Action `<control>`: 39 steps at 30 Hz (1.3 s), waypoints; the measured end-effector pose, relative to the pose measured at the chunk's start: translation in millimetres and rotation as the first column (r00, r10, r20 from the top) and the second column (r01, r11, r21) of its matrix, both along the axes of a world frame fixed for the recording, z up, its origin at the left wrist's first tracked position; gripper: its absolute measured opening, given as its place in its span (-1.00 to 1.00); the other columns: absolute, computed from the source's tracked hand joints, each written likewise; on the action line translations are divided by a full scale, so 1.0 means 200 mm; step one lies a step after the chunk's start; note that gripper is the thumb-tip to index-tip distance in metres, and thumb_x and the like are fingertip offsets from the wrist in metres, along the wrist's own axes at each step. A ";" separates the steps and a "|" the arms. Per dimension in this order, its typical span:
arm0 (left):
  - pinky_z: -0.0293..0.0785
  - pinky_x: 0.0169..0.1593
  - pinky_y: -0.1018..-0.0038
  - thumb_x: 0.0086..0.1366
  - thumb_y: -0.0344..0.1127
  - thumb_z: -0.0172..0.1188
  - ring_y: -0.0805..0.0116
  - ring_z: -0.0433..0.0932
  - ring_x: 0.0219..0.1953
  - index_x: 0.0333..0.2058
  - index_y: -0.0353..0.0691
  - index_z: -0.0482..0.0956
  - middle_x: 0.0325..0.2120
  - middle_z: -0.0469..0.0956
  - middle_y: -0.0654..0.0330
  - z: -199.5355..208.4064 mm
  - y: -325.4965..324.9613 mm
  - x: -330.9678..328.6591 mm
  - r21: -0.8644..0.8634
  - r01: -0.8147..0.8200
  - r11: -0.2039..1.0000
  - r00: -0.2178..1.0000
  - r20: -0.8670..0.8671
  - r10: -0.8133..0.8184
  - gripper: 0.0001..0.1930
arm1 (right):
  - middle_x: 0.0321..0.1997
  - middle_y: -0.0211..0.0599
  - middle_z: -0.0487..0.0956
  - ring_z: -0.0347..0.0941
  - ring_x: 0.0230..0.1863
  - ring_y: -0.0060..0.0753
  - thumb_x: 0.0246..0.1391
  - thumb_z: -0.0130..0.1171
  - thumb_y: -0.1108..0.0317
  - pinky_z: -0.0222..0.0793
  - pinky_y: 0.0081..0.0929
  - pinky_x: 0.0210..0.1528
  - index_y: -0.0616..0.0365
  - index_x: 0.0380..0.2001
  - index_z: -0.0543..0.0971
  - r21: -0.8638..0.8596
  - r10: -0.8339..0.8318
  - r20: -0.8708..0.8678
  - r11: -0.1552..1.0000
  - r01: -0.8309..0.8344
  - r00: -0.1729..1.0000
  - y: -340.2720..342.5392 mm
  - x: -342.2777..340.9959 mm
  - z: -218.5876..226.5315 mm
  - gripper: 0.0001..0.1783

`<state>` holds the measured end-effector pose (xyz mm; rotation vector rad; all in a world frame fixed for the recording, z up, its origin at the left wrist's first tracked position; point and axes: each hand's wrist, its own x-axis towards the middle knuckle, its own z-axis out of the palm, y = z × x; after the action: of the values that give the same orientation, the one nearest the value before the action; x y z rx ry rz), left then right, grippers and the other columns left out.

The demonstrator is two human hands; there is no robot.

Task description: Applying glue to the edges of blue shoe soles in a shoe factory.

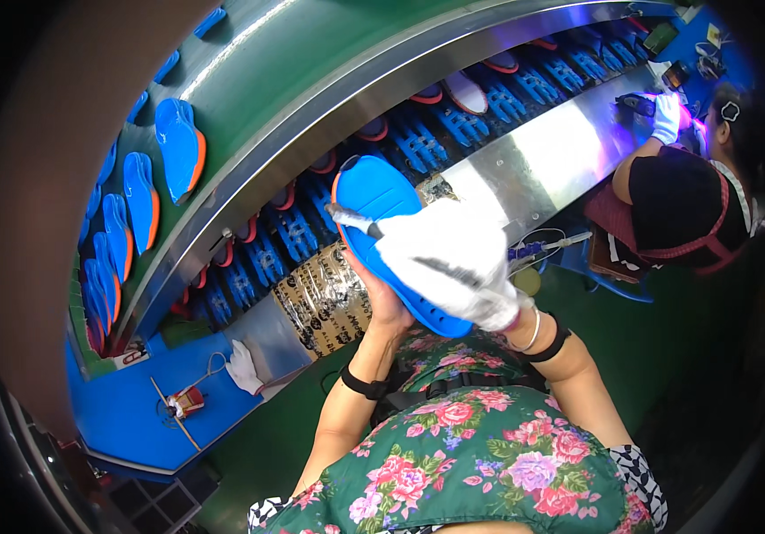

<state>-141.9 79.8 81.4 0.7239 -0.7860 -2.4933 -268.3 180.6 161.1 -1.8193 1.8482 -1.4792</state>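
A blue shoe sole (372,191) with an orange rim is held up in front of me, tilted, in the middle of the view. My left hand (381,301), bare, grips it from underneath. My right hand (454,262), in a white glove, lies across the top of the sole and holds a thin grey pen-like tool (351,219). The tool's tip points to the upper left, over the sole's surface. Both wrists wear black bands.
A curved conveyor carries blue racks (418,142) with soles below and blue-orange soles (179,144) on a green belt above. In front runs a steel bench (552,151) with patterned sheets (325,298). A white glove (244,367) and a small red object (188,400) lie left. A co-worker (681,200) works at right.
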 end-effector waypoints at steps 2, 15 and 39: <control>0.10 0.48 0.08 0.32 0.63 -0.38 0.11 0.20 0.43 0.50 0.01 0.03 0.43 0.20 0.19 0.02 0.01 -0.01 0.024 -0.066 0.998 0.998 0.018 0.066 0.00 | 0.10 -0.14 0.65 0.58 0.15 -0.02 0.12 0.22 0.43 0.46 -0.02 0.21 0.15 0.08 0.65 0.048 -0.159 0.055 0.987 0.157 0.986 0.02 0.00 -0.06 -0.59; 0.26 0.41 0.09 0.33 0.62 -0.35 0.09 0.35 0.31 0.46 -0.03 0.08 0.33 0.32 0.14 -0.04 -0.08 -0.03 0.068 -0.016 0.998 0.994 -0.111 0.024 -0.02 | -0.05 -0.19 0.71 0.64 -0.05 -0.12 0.05 0.35 0.46 0.55 -0.23 0.00 0.09 -0.05 0.72 -0.198 -0.104 0.119 0.972 0.126 0.987 -0.01 -0.01 0.00 -0.65; 0.62 -0.19 0.30 0.05 0.82 -0.21 0.20 0.61 -0.32 -0.06 -0.37 0.43 -0.31 0.58 0.00 0.01 -0.16 -0.06 0.021 0.168 0.986 0.957 -0.245 -0.158 0.14 | -0.13 -0.26 0.73 0.64 -0.18 -0.17 0.02 0.42 0.39 0.58 -0.29 -0.07 -0.01 -0.14 0.76 -0.201 -0.018 0.085 0.979 0.035 0.996 0.04 0.05 -0.04 -0.72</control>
<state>-154.4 47.3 82.9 0.3686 -0.7321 -2.6862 -258.5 189.3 153.1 -1.7925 1.7470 -1.7818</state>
